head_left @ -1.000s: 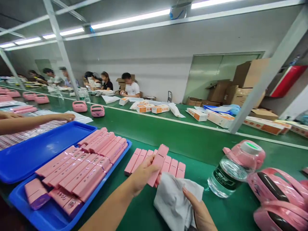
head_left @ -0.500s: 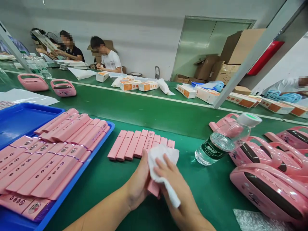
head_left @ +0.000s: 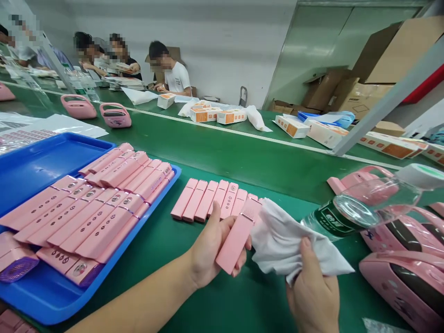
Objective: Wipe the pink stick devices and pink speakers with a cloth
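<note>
My left hand (head_left: 211,245) is wrapped round a flat pink microphone (head_left: 238,238), tilted, with a small perforated patch near its upper end. Bunched in my right hand (head_left: 314,282) is a white cloth (head_left: 284,245), whose upper left edge hangs beside the microphone's top end; whether they touch I cannot tell. Just beyond my hands, a row of several similar pink microphones (head_left: 204,201) lies side by side on the green table. Many more are piled in the blue tray (head_left: 163,196) on the left, some showing round buttons and silvery bands.
A water bottle (head_left: 343,217) stands close to my right hand. Pink speakers with handles (head_left: 398,282) crowd the right side. A second blue tray (head_left: 65,152) lies behind the first. White-orange boxes (head_left: 232,115) line the far table, where several people sit. A slanted metal post (head_left: 374,115) rises at right.
The cloth was pressed over the microphone between both hands; now my right hand has pulled it away to the right, uncovering the microphone in my left hand. The view has turned left.
</note>
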`<state>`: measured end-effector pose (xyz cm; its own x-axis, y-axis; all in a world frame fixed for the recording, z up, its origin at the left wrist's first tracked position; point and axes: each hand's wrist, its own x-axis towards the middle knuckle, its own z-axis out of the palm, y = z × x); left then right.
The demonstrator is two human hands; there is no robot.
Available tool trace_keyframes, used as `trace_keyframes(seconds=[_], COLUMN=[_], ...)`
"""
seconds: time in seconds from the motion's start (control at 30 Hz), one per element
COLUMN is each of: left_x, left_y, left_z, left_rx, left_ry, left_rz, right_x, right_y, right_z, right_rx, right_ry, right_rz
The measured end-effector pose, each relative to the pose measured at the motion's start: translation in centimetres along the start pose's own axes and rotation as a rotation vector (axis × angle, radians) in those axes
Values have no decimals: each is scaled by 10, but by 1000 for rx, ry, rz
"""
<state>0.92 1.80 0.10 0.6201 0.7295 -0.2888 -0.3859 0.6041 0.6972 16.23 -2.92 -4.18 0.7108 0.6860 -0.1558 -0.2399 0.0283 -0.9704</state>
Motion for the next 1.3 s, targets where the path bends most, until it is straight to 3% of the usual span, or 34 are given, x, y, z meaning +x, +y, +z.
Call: trace_keyframes(seconds=[0.17,0.4,0.47,0.53,0.63,0.67,0.77,0.83,1.0,1.1,1.2,1.27,1.3], left_x=[1,-2,-2,-3,-4,-5,-6,-5,-3,-2,-3,-4,-4], left_y=[-14,-14,-14,-13,-12,-11,-11,-13,-19,-17,-9,-5,-4], left_z=[5,9,9,8,8,8,10,11,13,11,8,6,5], left_rx=[56,-3,-40,-55,-59,-49,5,10,50,3,-186,-213,-170], left_ry=[-46,7,40,12,-143,-176,-117,2,154,153,67,17,12], left_rz=[-110,-135,-131,-185,-307,-328,-285,-227,-242,-282,-280,-255,-234], right_x=[-16,-22,-18,-10,1,4,3,-1,-4,-6,-10,-10,-8], right_y=[1,-2,-1,-1,-2,-3,-4,-5,-10,-8,-4,-3,-3], right_z=[0,2,4,5,5,5,2,0,-2,0,4,4,4], right_rx=[-271,-492,-467,-346,-120,-67,-21,-91,-413,-506,-543,-515,-491], right_ry=[-429,-808,-842,-671,-258,-174,-130,-233,-680,-860,-1046,-1067,-1042], right_rz=[-365,-972,-965,-745,-336,-251,-197,-301,-905,-1021,-1213,-1254,-1202])
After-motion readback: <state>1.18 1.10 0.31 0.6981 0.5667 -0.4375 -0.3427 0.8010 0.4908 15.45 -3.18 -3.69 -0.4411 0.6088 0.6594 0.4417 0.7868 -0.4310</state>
